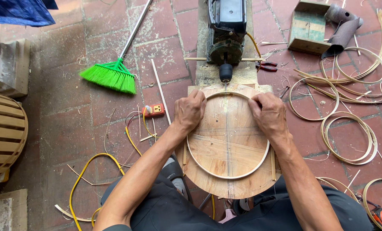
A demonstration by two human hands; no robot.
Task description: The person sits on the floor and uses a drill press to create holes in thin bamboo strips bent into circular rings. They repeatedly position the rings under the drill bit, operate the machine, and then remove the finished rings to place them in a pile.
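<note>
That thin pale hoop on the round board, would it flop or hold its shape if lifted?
The hoop is a thin strip bent into a ring, so it probably flexes yet springs back. It looks light for its size. Both the left hand and right hand press it against the round board, suggesting it slides easily.

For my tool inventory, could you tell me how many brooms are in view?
1: a green-bristled broom lies on the brick floor, upper left of the left hand. Others may lie outside the frame.

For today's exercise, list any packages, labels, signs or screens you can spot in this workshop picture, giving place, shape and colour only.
None can be made out for sure.
Nearest to a package: open wooden box, top right on the brick floor, rectangular, green and bare wood inside.
</note>
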